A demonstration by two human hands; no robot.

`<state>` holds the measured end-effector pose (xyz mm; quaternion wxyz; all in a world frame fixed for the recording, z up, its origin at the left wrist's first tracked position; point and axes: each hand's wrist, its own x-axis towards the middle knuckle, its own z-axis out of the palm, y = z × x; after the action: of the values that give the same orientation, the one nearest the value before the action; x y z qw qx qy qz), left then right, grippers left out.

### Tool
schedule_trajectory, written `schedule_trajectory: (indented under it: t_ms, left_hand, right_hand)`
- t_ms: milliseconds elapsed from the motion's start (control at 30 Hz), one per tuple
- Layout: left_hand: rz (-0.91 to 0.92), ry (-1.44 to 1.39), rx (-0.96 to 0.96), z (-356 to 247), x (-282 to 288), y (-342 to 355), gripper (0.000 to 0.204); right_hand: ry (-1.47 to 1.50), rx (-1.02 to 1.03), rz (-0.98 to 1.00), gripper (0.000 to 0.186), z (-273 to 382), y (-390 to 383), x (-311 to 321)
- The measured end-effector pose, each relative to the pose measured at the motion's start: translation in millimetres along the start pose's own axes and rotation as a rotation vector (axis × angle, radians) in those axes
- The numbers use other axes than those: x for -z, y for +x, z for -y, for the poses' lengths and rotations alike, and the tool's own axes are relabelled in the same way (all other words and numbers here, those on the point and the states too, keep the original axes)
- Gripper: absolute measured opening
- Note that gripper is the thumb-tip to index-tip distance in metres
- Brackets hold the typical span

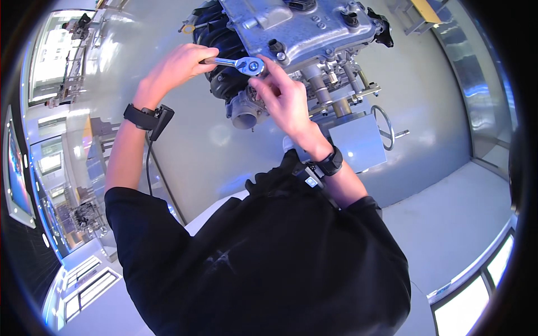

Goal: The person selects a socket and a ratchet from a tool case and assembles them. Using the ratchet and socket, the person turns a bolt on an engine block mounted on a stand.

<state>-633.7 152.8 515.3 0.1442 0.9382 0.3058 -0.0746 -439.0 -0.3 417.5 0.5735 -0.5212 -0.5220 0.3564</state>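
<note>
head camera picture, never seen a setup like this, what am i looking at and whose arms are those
There is no robot here: a camera on a person's head looks down, so the arms and black shirt are the wearer's own. The left hand holds a ratchet wrench by its handle. The right hand has its thumb and index finger at the wrench's round head; whether they grip it is hard to tell. Beyond is a metal engine, with a box and handwheel nearer the wearer. The fisheye lens bends straight edges.
</note>
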Motion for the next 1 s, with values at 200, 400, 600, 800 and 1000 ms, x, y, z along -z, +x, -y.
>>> schedule_trajectory:
  t_ms: [200, 400, 600, 800, 1000]
  left_hand:
    - [0.006, -0.022, 0.049, -2, -8, -11, 0.021]
    - [-0.056, -0.075, 0.205, -39, -11, -40, 0.025]
    - [0.111, -0.680, 0.471, -116, -28, -72, 0.025]
    - [0.090, -1.424, 0.447, -166, -55, -66, 0.016]
    - [0.034, -1.164, 0.662, -121, -41, -75, 0.019]
  right_hand:
    - [-0.001, 0.051, -0.195, 0.025, -6, 6, -15]
    - [-0.048, 0.147, -0.271, 0.029, -15, 6, -20]
    - [-0.055, 0.044, -0.299, 0.031, -21, 3, -26]
    - [0.038, -0.011, -0.260, 0.028, -14, 8, -26]
    - [0.023, 0.033, -0.184, 0.024, -7, 11, -15]
